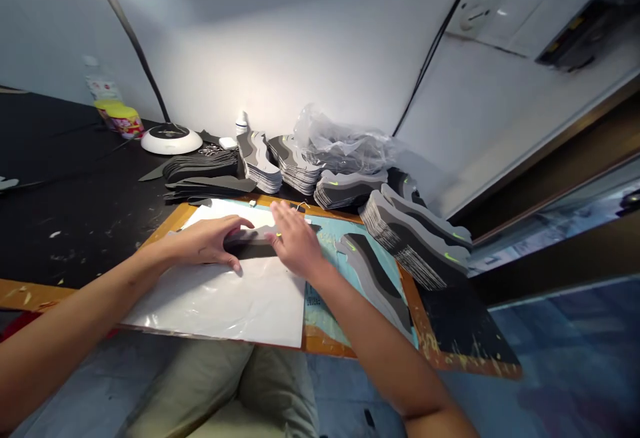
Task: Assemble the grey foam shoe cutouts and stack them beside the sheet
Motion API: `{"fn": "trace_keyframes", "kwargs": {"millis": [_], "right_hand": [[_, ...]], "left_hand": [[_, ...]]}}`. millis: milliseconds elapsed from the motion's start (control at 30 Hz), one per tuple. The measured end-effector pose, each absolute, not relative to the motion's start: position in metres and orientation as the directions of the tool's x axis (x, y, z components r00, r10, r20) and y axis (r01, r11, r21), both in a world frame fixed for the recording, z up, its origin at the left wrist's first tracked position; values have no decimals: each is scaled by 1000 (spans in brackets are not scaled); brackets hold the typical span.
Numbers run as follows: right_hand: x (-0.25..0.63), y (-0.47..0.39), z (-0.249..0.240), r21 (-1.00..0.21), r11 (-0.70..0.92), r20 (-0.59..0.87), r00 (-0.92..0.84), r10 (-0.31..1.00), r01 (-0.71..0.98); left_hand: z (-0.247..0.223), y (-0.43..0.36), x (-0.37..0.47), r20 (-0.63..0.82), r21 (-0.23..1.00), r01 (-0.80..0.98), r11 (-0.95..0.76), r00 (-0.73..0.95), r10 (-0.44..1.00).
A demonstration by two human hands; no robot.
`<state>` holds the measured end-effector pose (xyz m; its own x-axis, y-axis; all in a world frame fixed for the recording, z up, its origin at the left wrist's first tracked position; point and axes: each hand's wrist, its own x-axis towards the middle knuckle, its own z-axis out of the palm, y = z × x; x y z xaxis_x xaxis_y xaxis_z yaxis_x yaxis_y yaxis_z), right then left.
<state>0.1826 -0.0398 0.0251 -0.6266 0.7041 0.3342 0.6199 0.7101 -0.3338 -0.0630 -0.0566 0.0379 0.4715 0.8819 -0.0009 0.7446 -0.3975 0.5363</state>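
Note:
A grey and black shoe upper piece (250, 243) with a small yellow-green swoosh lies across a white sheet (225, 298). My left hand (213, 239) rests over its left part, thumb and fingers spread apart. On its right end lies my right hand (299, 239), fingers stretched out and pointing away from me, the thumb beside the swoosh. Both hands cover parts of the piece. To the right, a similar shoe upper piece (377, 278) lies on a light blue surface (325, 251).
Stacks of cut shoe pieces (400, 225) line the back and right, beside black pieces (200, 171) at the left. A clear plastic bag (345, 141) covers some. A desk lamp (171, 139), yellow-lidded tub (125, 120) and small white bottle (242, 123) stand near the wall.

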Motion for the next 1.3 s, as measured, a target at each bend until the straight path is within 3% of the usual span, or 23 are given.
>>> {"fn": "trace_keyframes", "kwargs": {"millis": [133,233,333,533,667,800,900,1067,1300], "right_hand": [[198,-23,28,-319,578,500,-385,776,751],[202,-16,19,-331,530,493,-336,802,780],[201,-12,10,-370,513,487,-309,817,775],[199,-8,6,-796,380,348,-157,924,472],[194,-15,7,-896,313,222,-295,929,314],[182,-28,13,-865,429,238,-540,807,261],[175,-39,18,-803,528,269,-620,737,278],[172,-52,23,-786,562,323,-603,730,259],[171,-57,23,-817,520,339,-523,782,248]], "left_hand": [[32,-58,-59,121,365,792,-490,482,868],[26,-57,-62,100,404,797,-448,449,888],[20,-57,-64,97,496,810,-313,306,947],[30,-60,-57,207,702,672,-234,121,971],[45,-64,-50,154,804,582,-127,3,988],[47,-69,-43,163,895,432,-113,-80,983],[43,-71,-38,91,960,269,-71,-64,994],[37,-76,-33,-2,997,79,-4,81,997],[35,-80,-28,57,994,85,-73,176,983]]}}
